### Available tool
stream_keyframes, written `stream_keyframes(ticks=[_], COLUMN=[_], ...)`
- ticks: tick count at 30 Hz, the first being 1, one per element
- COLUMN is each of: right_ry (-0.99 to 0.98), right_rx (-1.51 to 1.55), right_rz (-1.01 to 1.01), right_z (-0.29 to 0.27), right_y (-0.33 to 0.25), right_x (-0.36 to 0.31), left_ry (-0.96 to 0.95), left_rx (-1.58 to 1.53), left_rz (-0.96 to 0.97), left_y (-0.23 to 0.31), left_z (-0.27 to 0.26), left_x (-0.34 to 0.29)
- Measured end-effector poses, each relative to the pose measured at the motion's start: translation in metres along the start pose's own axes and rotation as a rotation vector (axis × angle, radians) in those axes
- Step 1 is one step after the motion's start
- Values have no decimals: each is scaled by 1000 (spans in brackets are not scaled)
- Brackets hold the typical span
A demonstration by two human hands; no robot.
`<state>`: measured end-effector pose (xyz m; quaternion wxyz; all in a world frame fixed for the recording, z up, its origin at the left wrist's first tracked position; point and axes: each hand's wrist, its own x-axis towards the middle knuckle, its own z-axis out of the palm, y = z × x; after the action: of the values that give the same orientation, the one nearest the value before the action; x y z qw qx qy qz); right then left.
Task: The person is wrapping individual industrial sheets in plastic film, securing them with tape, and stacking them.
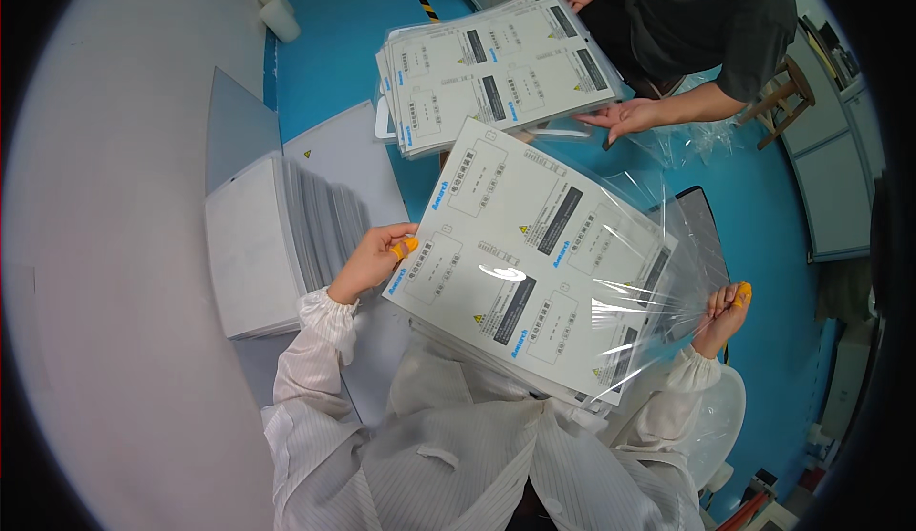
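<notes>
A large white printed sheet (468,245) with several label layouts lies tilted over my lap, on top of a stack of sheets (496,364). My left hand (375,259) is closed on its left edge, thumb on the printed face. Clear plastic film (658,292) covers the right part of the sheet. At the right, my right hand (725,316) pinches the film in a fist, and creases fan out from it toward the sheet. Yellow finger covers sit on digits of both hands.
A co-worker (711,25) opposite holds another stack of printed sheets (487,73) near mine. Left of me, a tall pile of sheets (253,254) stands on a grey table (334,159). Crumpled clear film (701,125) and a wooden stool (787,97) are at the far right.
</notes>
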<state>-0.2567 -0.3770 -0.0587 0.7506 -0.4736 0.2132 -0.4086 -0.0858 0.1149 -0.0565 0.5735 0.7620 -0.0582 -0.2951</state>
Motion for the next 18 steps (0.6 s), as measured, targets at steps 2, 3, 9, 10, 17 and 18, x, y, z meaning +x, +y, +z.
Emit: stream_keyframes(ticks=[2,3,9,10,17,18], right_ry=[10,20,71,73,147,156], right_rx=[-13,-31,-24,-26,-42,-45], right_rz=[-16,-34,-61,-63,-61,-56], right_z=[1,0,-12,-12,-16,-17], right_y=[-3,-5,-11,-12,-14,-13], right_x=[1,2,11,11,11,10], left_ry=[-14,-16,8,12,43,43], left_rx=[13,13,45,30,-24,-25], left_rz=[1,0,4,-2,17,20], left_y=[-6,-4,-3,2,-5,-6], left_z=[-4,-2,-2,-1,2,3], left_x=[1,1,1,0,-1,-1])
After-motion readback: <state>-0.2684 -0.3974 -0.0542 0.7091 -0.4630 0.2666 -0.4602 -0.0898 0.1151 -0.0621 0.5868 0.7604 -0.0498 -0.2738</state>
